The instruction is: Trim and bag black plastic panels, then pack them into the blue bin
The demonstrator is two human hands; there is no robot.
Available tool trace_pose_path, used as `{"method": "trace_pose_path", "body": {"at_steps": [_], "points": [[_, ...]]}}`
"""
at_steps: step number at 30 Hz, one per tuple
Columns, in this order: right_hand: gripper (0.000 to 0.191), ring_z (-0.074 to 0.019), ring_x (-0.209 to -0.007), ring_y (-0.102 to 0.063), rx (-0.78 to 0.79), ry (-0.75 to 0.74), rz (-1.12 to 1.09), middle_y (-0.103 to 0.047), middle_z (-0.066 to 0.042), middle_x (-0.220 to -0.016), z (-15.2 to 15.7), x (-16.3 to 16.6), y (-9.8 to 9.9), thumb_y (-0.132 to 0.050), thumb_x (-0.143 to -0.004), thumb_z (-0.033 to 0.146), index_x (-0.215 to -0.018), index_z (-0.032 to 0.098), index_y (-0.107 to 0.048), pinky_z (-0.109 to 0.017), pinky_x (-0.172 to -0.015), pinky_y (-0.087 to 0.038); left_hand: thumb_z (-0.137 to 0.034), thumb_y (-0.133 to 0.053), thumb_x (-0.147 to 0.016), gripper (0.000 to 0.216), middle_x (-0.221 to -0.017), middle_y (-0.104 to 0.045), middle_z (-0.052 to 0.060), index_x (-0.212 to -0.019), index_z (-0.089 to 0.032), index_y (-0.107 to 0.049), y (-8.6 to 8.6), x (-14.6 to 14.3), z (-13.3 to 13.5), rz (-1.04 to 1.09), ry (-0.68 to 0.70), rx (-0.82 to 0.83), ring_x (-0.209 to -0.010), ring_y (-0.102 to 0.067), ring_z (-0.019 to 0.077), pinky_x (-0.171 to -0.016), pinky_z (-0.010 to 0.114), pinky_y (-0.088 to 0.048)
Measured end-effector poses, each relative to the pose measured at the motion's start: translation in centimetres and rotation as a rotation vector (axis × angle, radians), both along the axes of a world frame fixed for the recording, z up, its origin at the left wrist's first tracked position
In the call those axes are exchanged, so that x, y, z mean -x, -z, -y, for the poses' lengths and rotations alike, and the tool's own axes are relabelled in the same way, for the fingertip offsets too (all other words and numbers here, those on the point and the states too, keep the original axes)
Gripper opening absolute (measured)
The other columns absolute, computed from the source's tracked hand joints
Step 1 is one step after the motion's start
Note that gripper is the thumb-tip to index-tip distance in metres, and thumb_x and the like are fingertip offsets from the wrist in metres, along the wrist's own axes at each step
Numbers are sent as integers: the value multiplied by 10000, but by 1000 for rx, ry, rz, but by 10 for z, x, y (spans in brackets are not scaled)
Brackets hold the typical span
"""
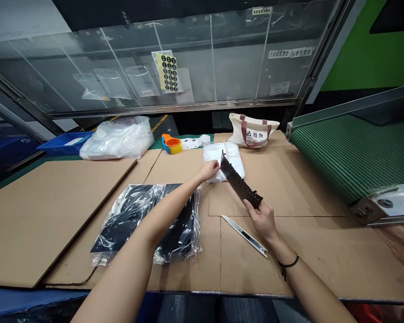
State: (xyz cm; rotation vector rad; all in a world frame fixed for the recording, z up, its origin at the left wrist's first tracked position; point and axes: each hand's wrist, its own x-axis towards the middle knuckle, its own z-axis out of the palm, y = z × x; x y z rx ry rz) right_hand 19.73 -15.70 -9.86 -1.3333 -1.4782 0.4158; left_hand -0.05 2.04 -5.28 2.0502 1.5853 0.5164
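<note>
A long black perforated strip (239, 182) is held between my two hands above the cardboard-covered table (283, 251). My left hand (208, 170) pinches its far end and my right hand (263, 218) grips its near end. Just behind the strip lies a stack of white plastic bags (234, 153). Under my left forearm lies a clear plastic bag of black parts (128, 220). A white utility knife (244, 235) rests on the cardboard left of my right wrist.
At the back stand a canvas tote bag (252, 130), an orange tape dispenser (171, 144), a bundle of clear plastic (119, 138) and a blue tray (65, 142). A green conveyor belt (353, 154) runs along the right. A glass panel (155, 63) rises behind.
</note>
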Motion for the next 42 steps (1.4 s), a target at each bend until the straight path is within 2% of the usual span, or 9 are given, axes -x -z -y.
{"method": "trace_pose_path", "body": {"at_steps": [11, 13, 16, 20, 24, 28, 31, 37, 42], "points": [[441, -163, -372, -422, 66, -7, -20, -508, 0, -418, 2, 0, -3, -584, -764, 618, -613, 207, -638, -298, -423, -343, -350, -569, -923, 320, -1100, -626, 78, -1173, -151, -572, -29, -11, -18, 367, -364, -41, -890, -636, 176, -746, 360, -563], [450, -190, -413, -488, 91, 28, -53, -575, -25, -468, 1, -1, -1, -602, -743, 625, -667, 188, -677, -308, -447, -376, -349, -575, -918, 304, -1083, -628, 72, -1146, -148, -582, -30, -11, -11, 362, -350, -70, -887, -632, 175, -754, 363, -556], [494, -291, -714, -664, 105, 89, -125, -730, -106, -769, 0, -5, -3, -618, -724, 632, -827, 159, -717, -360, -622, -495, -290, -619, -884, 196, -961, -631, 37, -1012, -142, -610, -33, -3, 6, 332, -288, -113, -831, -609, 160, -753, 351, -524], [487, -325, -1040, -649, 134, 135, -445, -727, -121, -1047, 10, -17, -18, -685, -687, 573, -978, 182, -706, -439, -871, -508, -169, -615, -826, 127, -676, -541, -20, -714, -163, -556, -42, 17, 30, 344, -256, -173, -688, -524, 141, -673, 275, -422], [381, -303, -921, -689, 311, 187, -885, -750, -96, -893, 52, -31, -29, -787, -598, 475, -887, 237, -715, -467, -878, -521, -275, -468, -903, 293, -596, -432, -32, -635, -165, -513, -54, 36, 52, 417, -213, -201, -614, -448, 116, -588, 236, -343], [324, -249, -604, -683, 700, 60, -1047, -727, -62, -673, 102, -23, -30, -866, -511, 419, -682, 199, -700, -449, -731, -578, -356, -476, -883, 328, -495, -342, -68, -744, -126, -663, -59, 46, 82, 419, -29, -42, -457, -346, 85, -481, 222, -287], [366, -224, -702, -709, 903, -13, -1199, -758, -38, -788, 118, -4, -32, -899, -504, 386, -759, 188, -727, -383, -775, -583, -403, -518, -849, 362, -429, -298, -85, -846, -118, -742, -58, 43, 103, 376, 110, 68, -396, -310, 81, -444, 220, -273], [445, -183, -896, -711, 764, 161, -1420, -771, -9, -906, 134, 21, -11, -894, -522, 423, -886, 228, -731, -279, -814, -573, -256, -569, -819, 206, -661, -633, 21, -819, -159, -751, -48, 25, 127, 311, 123, -26, -666, -560, 157, -668, 269, -431], [330, -194, -836, -723, 740, 164, -1461, -772, -26, -863, 154, 22, 14, -870, -609, 373, -852, 211, -716, -300, -787, -584, -173, -548, -820, 109, -828, -652, 52, -775, -168, -647, -37, 8, 123, 365, 57, -59, -797, -614, 174, -784, 304, -481]]}}
